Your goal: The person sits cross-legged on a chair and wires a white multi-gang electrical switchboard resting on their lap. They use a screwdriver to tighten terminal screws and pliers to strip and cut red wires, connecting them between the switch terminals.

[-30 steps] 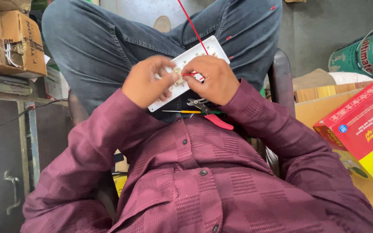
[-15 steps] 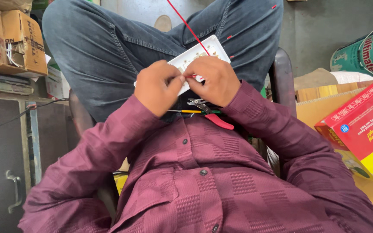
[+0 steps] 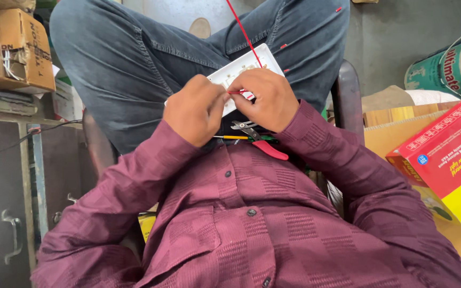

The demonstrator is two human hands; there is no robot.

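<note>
On the lap, white switch plate, red wire.

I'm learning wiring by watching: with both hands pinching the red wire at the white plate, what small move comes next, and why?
Probably press the wire end into the white switch plate. Both the left hand and right hand pinch the red wire right at its surface, while the red-handled pliers lie unused on the lap.

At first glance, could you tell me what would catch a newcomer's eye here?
Both hands, left hand and right hand, pinch a red wire over a white switch plate on the lap. Red-handled pliers lie below them; a red and yellow box sits at right.
</note>
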